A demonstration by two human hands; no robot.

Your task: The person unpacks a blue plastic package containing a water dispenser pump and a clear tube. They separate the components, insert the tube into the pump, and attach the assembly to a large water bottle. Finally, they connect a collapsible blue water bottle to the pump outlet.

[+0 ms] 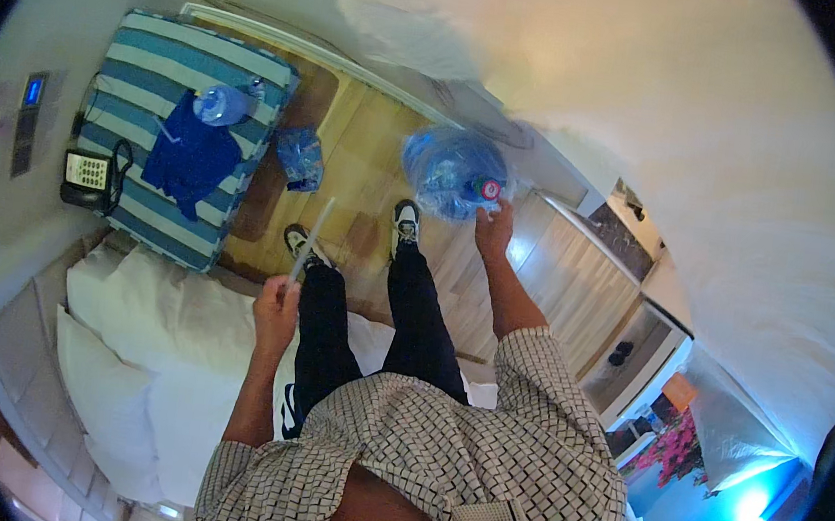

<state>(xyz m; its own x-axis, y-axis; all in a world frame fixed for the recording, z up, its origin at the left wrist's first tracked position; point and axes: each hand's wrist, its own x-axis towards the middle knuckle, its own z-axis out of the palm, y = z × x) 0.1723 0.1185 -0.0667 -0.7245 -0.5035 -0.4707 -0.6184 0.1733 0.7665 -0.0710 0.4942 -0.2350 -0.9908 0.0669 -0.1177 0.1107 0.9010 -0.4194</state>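
A person stands beside the bed [140, 324], right hand [492, 230] gripping the large blue water jug [451, 171] by its neck, fingers closed round it so it hangs clear of the wooden floor [367, 155]. The left hand [275, 309], nearer the bed, pinches a thin white tube [311, 235] upright.

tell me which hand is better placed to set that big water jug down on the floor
Right, probably. The right hand already grips the blue water jug at its neck, above the wooden floor. The left hand is busy holding a thin white stick.
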